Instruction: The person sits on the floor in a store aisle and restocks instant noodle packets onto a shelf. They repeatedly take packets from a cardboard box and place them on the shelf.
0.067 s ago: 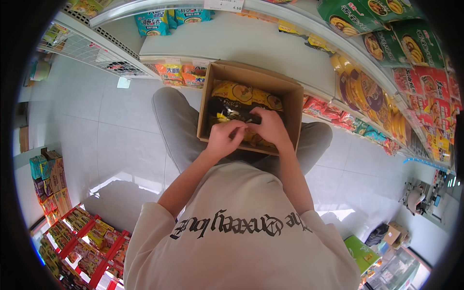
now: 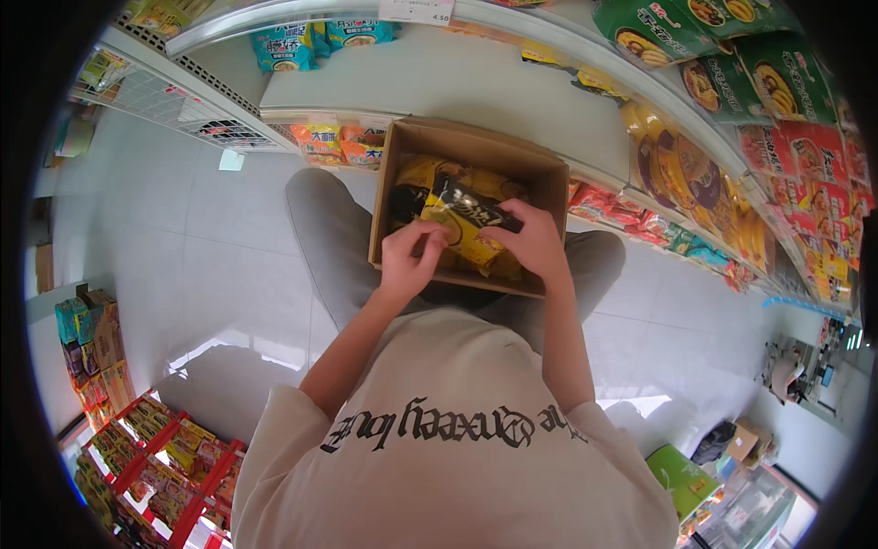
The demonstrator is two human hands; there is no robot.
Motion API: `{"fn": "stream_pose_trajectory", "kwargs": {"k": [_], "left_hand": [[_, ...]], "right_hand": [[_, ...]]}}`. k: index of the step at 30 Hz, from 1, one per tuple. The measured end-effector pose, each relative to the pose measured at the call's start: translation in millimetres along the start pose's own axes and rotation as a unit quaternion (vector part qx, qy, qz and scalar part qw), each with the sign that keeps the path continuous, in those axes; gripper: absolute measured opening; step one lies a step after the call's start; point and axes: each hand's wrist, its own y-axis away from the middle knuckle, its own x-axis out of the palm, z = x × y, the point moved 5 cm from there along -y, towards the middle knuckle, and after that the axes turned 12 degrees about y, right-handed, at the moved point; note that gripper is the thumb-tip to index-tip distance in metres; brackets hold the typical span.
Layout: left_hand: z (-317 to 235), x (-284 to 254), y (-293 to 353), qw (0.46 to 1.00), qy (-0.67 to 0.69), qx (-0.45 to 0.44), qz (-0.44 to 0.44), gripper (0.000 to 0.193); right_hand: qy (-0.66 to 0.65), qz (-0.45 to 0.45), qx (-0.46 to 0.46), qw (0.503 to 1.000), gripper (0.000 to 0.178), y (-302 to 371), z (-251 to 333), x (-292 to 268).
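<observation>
An open cardboard box (image 2: 476,135) stands between my bent legs, holding several yellow and black instant noodle packets (image 2: 417,172). One black and yellow noodle packet (image 2: 468,209) is tilted up above the others inside the box. Its right end is gripped by my right hand (image 2: 532,240), thumb toward me. My left hand (image 2: 412,259) is closed, with fingertips pinched at the packet's lower left edge. The fingers partly cover the packet's near side.
Beyond the box runs a shelf (image 2: 439,69) with blue packets (image 2: 283,48), orange packets (image 2: 315,139) and, to the right, green packs (image 2: 654,37) and red packets (image 2: 796,156). Red racks (image 2: 174,444) of noodle packets stand at the lower left, on the grey tiled floor (image 2: 238,210).
The noodle packet has come up and turned, showing more of its front. My right hand has shifted right and the left slightly left, so they are farther apart.
</observation>
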Motion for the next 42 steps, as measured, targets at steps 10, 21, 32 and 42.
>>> {"fn": "stream_pose_trajectory", "kwargs": {"k": [10,21,32,42], "left_hand": [[7.8,15.6,-21.3,0.958,0.219,-0.139,-0.122,0.07],[24.7,33.0,-8.5,0.857,0.39,-0.322,-0.094,0.045],[17.7,41.0,-5.7,0.899,0.32,-0.297,-0.046,0.043],[2.7,28.7,-15.6,0.94,0.208,-0.268,0.036,0.048]], "right_hand": [[-0.313,-0.114,0.059,0.941,0.025,36.8,-31.4,-17.4],[-0.361,-0.021,0.076,0.929,0.037,45.5,-36.9,14.2],[-0.32,0.019,0.081,0.944,0.049,41.6,-9.7,6.1],[-0.351,-0.078,-0.001,0.933,0.071,37.2,-10.5,2.0]]}}
